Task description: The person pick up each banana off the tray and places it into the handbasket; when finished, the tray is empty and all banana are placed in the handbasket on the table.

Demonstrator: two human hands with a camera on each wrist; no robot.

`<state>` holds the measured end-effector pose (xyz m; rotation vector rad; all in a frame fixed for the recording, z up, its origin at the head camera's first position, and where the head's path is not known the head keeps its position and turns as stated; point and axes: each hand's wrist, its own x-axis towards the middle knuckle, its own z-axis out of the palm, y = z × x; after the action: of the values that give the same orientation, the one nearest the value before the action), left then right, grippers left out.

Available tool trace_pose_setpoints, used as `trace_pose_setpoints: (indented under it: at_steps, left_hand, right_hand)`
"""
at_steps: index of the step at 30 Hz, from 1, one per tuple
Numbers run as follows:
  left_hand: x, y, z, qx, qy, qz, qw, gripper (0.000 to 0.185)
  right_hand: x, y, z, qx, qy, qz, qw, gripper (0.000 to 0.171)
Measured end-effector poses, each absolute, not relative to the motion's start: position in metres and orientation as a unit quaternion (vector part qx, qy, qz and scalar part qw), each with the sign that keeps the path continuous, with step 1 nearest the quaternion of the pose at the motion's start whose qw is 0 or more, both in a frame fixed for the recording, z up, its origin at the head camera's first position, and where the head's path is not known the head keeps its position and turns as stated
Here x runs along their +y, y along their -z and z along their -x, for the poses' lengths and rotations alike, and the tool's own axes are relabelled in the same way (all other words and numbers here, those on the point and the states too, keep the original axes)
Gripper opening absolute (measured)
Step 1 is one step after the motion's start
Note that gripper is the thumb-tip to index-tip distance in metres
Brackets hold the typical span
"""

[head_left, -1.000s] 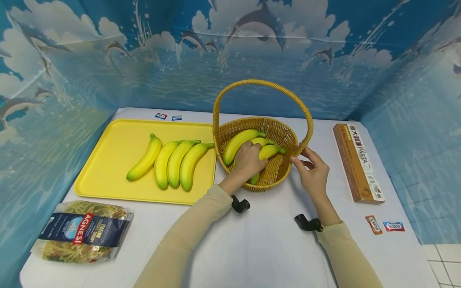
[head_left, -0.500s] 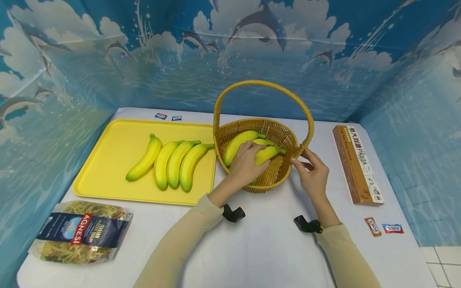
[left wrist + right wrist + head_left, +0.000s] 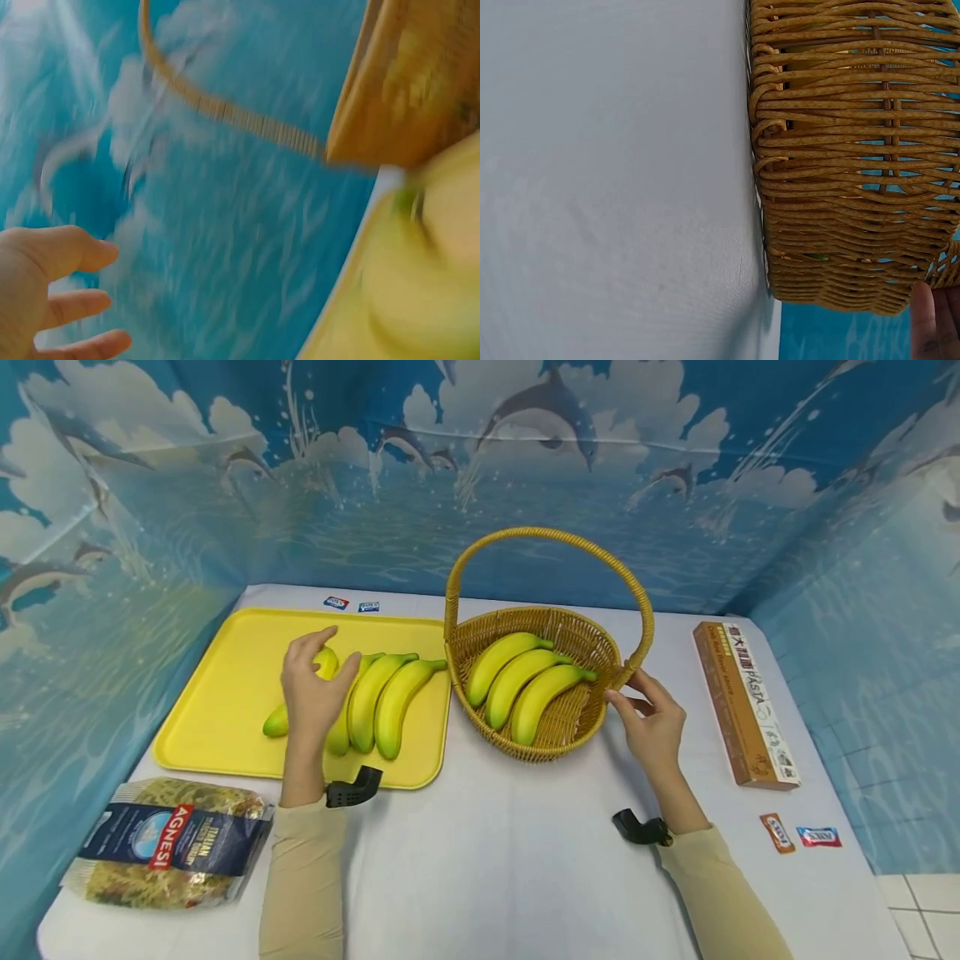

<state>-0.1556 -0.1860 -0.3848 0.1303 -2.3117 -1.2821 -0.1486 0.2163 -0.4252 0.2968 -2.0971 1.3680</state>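
Wicker basket (image 3: 581,639), 1, golden brown, rounded, coarsely woven with gaps between the strands; stands at the far centre on a smooth white cloth (image 3: 540,860), its tall arched handle (image 3: 551,532) tightly wound. Basket bananas (image 3: 520,685), 3, yellow with green ends, smooth, curved, lying side by side inside the basket, stems pointing to the far right. Right hand (image 3: 654,722), at the right side of the basket, thumb and fingers pinching the rim near the handle's foot. Yellow tray (image 3: 232,668), 1, smooth, rectangular with rounded corners and a low raised rim, left of the basket. Tray bananas (image 3: 373,702), 4, same form and colouring, in a row on the tray's right half, the leftmost set at a slight gap. Left hand (image 3: 311,697), above the 2 leftmost of these and partly covering them in the head view, thumb and fingers parted in an open curve. Pasta bag (image 3: 168,843), 1, crinkled clear film with a dark blue band, near left. Pasta box (image 3: 746,702), 1, long, flat-sided, brown and white, right. Small wrapped pieces: far pair (image 3: 336,602), 2, beyond the tray; near-right pair (image 3: 777,832), 2. Curtain (image 3: 525,485), blue, dolphin-printed, creased, behind.
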Motion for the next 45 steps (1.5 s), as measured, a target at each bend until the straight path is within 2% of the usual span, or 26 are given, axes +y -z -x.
trace_pose_setpoints:
  at_steps: [4,10,25,35,45]
  left_hand:
    - [-0.219,0.394,0.153,-0.843,0.467,-0.095,0.248,0.047]
    - [-0.239,0.408,0.155,-0.853,0.452,-0.124,0.230,0.051]
    - [-0.261,0.457,0.166,-0.889,0.388,-0.210,0.120,0.053]
    - [-0.262,0.456,0.163,-0.884,0.389,-0.242,0.092,0.051]
    - [-0.257,0.443,0.163,-0.866,0.410,-0.261,0.114,0.050]
  right_hand:
    - [0.215,0.424,0.149,-0.790,-0.517,-0.114,0.308,0.046]
    - [0.215,0.426,0.149,-0.786,-0.524,-0.117,0.307,0.046]
    - [0.215,0.426,0.147,-0.783,-0.529,-0.114,0.306,0.045]
    - [0.214,0.426,0.148,-0.778,-0.537,-0.121,0.304,0.045]
    - [0.215,0.426,0.148,-0.781,-0.531,-0.118,0.306,0.046]
